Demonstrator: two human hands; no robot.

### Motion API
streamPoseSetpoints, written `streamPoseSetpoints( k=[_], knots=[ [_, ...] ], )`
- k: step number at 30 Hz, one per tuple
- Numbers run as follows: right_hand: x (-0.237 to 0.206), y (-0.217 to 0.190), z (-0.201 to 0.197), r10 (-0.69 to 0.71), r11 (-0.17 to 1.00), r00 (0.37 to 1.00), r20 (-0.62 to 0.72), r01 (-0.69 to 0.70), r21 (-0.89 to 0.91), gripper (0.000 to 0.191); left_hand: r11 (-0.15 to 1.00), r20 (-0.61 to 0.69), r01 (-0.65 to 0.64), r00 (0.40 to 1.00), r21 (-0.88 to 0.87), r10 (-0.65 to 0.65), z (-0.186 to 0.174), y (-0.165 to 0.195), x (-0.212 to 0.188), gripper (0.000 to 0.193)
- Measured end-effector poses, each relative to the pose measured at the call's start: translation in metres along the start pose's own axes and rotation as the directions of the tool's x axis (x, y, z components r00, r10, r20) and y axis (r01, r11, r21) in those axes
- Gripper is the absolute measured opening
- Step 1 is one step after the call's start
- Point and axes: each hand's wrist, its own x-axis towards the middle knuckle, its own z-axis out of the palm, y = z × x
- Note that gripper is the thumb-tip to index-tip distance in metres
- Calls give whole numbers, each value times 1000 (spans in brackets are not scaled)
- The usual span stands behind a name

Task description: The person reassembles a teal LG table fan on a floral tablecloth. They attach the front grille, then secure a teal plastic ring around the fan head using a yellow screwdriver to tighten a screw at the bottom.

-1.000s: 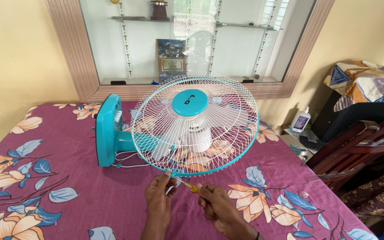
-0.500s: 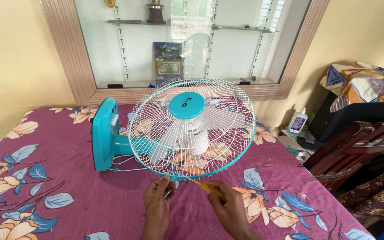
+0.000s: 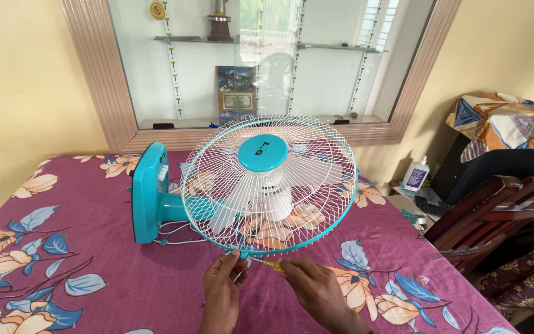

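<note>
Here, head view only:

Fan: a teal and white electric table fan with a round white wire grille (image 3: 270, 185) lies on its side on the table, the grille face tilted toward the camera and its lower rim resting near the table's front edge.
Fan hub: a round teal plastic cap (image 3: 262, 153) sits at the centre of the grille; white blades show behind the wires.
Fan base: a teal plastic base plate (image 3: 148, 192) stands on edge at the left of the grille, joined to it by a short teal neck; thin white cords lie beside it on the cloth.
Left hand: the left hand (image 3: 222, 291) is at the bottom rim of the grille, fingers drawn narrow and pinching the teal rim clip.
Right hand: the right hand (image 3: 316, 289) is just right of the left hand, fingers closed around a small yellow-handled screwdriver (image 3: 272, 265).
Screwdriver: its tip points left toward the rim clip, touching or almost touching it; which one cannot be told.
Table: a table covered with a purple cloth printed with blue and orange flowers (image 3: 63, 260).
Surroundings: a wood-framed glass wall cabinet (image 3: 103, 80) behind the fan; a dark wooden chair (image 3: 489, 213) at the right; a white plastic bottle (image 3: 415, 175) beyond the table's right edge.
</note>
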Motion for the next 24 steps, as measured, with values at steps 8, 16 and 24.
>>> streamPoseSetpoints(
  k=[8,16,24],
  knots=[
    [3,-4,-4,150,981,985,80,-159,111,23,1000,-7,10,1000,-1,-10,0,0,0,16],
    [15,-11,-12,163,969,983,87,-176,175,24,999,5,33,999,-24,-33,-2,-2,6,16],
    [33,-27,-22,323,915,929,180,-355,190,16,994,19,103,995,-43,-103,-7,-4,11,18]
  ],
)
